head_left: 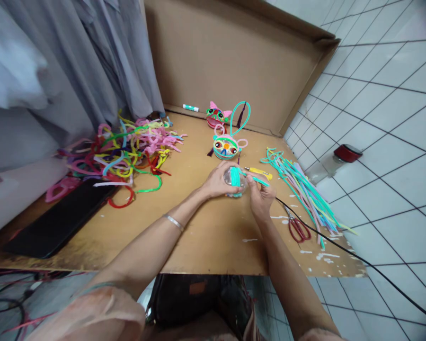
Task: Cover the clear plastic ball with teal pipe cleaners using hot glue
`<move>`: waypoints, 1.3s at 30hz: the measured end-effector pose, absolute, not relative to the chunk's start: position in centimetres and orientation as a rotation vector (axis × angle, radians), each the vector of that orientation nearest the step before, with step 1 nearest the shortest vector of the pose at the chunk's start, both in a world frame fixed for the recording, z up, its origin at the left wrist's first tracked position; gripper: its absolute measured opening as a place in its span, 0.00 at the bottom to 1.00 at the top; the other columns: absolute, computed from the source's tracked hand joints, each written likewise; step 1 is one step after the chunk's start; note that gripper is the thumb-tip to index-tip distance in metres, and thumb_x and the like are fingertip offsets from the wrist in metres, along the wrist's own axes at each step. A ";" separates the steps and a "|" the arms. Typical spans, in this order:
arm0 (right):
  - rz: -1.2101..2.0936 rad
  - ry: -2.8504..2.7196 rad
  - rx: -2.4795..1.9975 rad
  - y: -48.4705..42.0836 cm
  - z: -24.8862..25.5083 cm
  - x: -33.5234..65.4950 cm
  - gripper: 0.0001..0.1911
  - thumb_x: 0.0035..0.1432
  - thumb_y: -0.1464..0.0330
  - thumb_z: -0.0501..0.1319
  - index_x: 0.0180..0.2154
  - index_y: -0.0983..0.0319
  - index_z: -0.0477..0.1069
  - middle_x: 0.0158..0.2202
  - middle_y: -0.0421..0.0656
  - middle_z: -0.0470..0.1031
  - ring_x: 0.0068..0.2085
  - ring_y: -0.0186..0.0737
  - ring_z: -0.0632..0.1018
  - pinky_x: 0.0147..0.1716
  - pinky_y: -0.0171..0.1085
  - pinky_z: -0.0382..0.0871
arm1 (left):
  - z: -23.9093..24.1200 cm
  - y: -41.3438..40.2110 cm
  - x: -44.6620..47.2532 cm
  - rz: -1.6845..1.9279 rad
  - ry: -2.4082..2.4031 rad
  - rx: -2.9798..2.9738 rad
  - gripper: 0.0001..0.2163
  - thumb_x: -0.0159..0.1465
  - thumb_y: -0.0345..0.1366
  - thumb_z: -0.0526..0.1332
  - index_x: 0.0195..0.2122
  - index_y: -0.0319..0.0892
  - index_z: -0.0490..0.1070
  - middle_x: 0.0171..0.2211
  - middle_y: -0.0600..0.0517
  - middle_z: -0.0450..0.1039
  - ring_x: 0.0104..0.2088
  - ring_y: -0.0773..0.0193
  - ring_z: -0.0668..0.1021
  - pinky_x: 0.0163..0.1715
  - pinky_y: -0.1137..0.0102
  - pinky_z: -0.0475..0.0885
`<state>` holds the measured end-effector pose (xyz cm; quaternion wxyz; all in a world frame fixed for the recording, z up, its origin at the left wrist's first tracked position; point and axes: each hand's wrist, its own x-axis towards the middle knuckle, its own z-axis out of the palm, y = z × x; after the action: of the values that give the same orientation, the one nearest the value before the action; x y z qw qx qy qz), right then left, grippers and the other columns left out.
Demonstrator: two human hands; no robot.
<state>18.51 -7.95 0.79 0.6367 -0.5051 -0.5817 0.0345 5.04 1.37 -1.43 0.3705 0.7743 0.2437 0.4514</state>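
Note:
My left hand point(217, 181) is closed round a small clear ball point(234, 182) wrapped with teal pipe cleaner. My right hand point(260, 195) is pinched on a teal pipe cleaner point(258, 179) that leads onto the ball. Both hands hover just above the cardboard work surface point(199, 237). Just beyond them stands a finished teal and pink pipe-cleaner figure point(226, 146), with a second pink and green one point(216, 115) behind it. A yellow-handled tool point(258, 171) lies right beside my right hand.
A tangled heap of coloured pipe cleaners point(124, 151) lies at the left, a bundle of teal and pink ones point(301, 187) at the right. Red scissors point(298, 228) and a black cable point(358, 258) are near my right wrist. A black tablet point(60, 220) and a glue stick point(190, 108) also sit there.

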 end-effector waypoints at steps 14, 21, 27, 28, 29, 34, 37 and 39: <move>-0.330 -0.927 -1.702 -6.0 0.2 24.9 0.20 0.60 0.63 0.51 0.45 0.65 0.74 0.45 0.53 0.77 0.48 0.48 0.76 0.52 0.50 0.66 | -2.2 3.1 4.0 1.202 0.709 1.521 0.31 0.43 0.45 0.72 0.47 0.42 0.66 0.37 0.52 0.74 0.37 0.62 0.76 0.40 0.68 0.72; -0.248 -1.145 -2.449 -4.3 -0.7 25.2 0.33 0.62 0.50 0.54 0.45 0.77 0.75 0.48 0.70 0.73 0.51 0.65 0.74 0.52 0.60 0.61 | -2.5 2.9 4.1 1.167 0.675 1.590 0.31 0.43 0.46 0.72 0.47 0.43 0.66 0.39 0.52 0.73 0.38 0.62 0.75 0.41 0.68 0.72; -0.229 -1.110 -2.512 -2.5 -1.1 25.1 0.31 0.53 0.56 0.64 0.49 0.76 0.72 0.50 0.69 0.72 0.52 0.64 0.75 0.48 0.53 0.68 | -2.6 2.8 4.2 1.161 0.646 1.577 0.33 0.42 0.48 0.73 0.48 0.42 0.66 0.41 0.50 0.75 0.40 0.58 0.78 0.42 0.66 0.73; -0.224 -1.092 -2.502 -2.4 -1.2 25.3 0.29 0.53 0.57 0.64 0.48 0.75 0.72 0.50 0.68 0.73 0.51 0.63 0.76 0.47 0.52 0.69 | -2.7 2.9 4.3 1.157 0.641 1.576 0.33 0.42 0.48 0.73 0.48 0.42 0.66 0.41 0.50 0.75 0.41 0.58 0.78 0.43 0.66 0.73; -0.219 -1.077 -2.491 -2.5 -1.3 25.5 0.28 0.53 0.57 0.63 0.47 0.74 0.73 0.49 0.67 0.74 0.50 0.62 0.76 0.46 0.51 0.69 | -2.8 3.0 4.3 1.152 0.638 1.570 0.33 0.42 0.47 0.73 0.48 0.42 0.66 0.41 0.49 0.75 0.41 0.58 0.78 0.43 0.66 0.73; -0.224 -1.014 -2.409 -2.4 -0.7 26.6 0.26 0.54 0.57 0.59 0.48 0.69 0.70 0.48 0.60 0.75 0.49 0.58 0.77 0.45 0.47 0.68 | -3.1 3.5 4.4 1.135 0.608 1.482 0.35 0.41 0.46 0.74 0.50 0.43 0.66 0.41 0.50 0.76 0.40 0.59 0.79 0.43 0.66 0.74; -0.257 -1.012 -2.213 -1.6 0.5 26.3 0.24 0.52 0.56 0.59 0.47 0.65 0.67 0.44 0.52 0.76 0.45 0.52 0.77 0.47 0.46 0.67 | -3.2 3.7 4.4 1.127 0.601 1.443 0.35 0.42 0.47 0.74 0.50 0.42 0.66 0.38 0.51 0.75 0.37 0.61 0.78 0.40 0.67 0.74; -0.274 -1.023 -1.983 -1.0 1.2 25.7 0.22 0.49 0.57 0.60 0.43 0.63 0.67 0.39 0.48 0.76 0.41 0.48 0.76 0.45 0.44 0.67 | -3.1 3.8 4.4 1.131 0.610 1.430 0.34 0.42 0.47 0.74 0.49 0.42 0.65 0.35 0.52 0.74 0.35 0.62 0.77 0.38 0.69 0.73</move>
<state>25.68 -0.98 1.22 0.4319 -0.7956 -0.4104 -0.1100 4.37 3.76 -3.07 0.5724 0.6099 0.2602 0.4824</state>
